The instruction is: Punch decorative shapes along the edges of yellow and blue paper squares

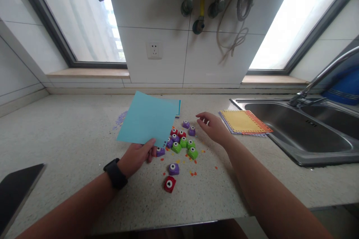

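My left hand (143,151) grips a light blue sheet of paper (148,117) near its lower edge, thumb on top, raised over the counter. A few tiny marks or holes show at the sheet's lower right corner. My right hand (211,125) hovers right of the craft punches, fingers curved and apart, holding nothing. Below it to the left sit two purple craft punches (192,131). Green craft punches (193,153), red ones and more purple ones cluster mid-counter, some partly hidden by the sheet. Closer to me lie a purple punch (174,168) and a red punch (169,184).
A stack of yellow, orange and purple sheets (241,121) with punched edges lies beside the steel sink (280,157). More blue paper (178,107) shows behind the held sheet. Purple confetti (120,120) lies left, orange bits (193,174) nearer. A dark flat panel (19,190) is at lower left.
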The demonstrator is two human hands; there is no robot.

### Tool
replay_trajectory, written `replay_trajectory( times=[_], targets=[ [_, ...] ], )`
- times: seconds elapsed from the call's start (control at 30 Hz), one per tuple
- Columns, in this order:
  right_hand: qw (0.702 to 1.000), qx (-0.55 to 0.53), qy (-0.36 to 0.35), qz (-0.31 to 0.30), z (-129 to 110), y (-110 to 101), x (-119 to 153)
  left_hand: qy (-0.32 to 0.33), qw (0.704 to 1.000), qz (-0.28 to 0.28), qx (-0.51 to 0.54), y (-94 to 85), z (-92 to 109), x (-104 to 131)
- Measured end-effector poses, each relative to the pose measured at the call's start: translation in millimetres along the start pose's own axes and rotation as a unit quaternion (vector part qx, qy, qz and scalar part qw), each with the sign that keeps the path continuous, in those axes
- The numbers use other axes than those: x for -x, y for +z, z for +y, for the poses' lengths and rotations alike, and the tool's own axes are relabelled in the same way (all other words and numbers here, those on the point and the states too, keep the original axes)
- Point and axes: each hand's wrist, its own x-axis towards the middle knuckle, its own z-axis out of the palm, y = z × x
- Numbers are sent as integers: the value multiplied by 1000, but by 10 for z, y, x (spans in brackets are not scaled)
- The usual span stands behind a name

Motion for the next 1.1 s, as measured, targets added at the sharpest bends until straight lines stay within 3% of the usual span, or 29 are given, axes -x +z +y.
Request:
replay_trajectory(
  times=[0.13, 0.33, 0.6, 0.9, 1.1],
  targets=[
    [1000, -1, -27, 16, 46, 166, -21, -7, 1000, 5, -8, 8, 32, 13],
    [995, 26, -79, -45, -45, 328, -37, -9, 1000, 2, -12, 12, 33, 25],
    [978, 51, -149, -137, -349, 307, 43, -11, 1000, 13, -9, 24, 67, 35],
    [974, 52, -164, -149, -614, 358, 99, -14, 1000, 11, 2, 39, 109, 35],
    [953, 53, -234, -183, -737, 329, 134, -9, 1000, 21, 15, 43, 120, 33]
  ],
)
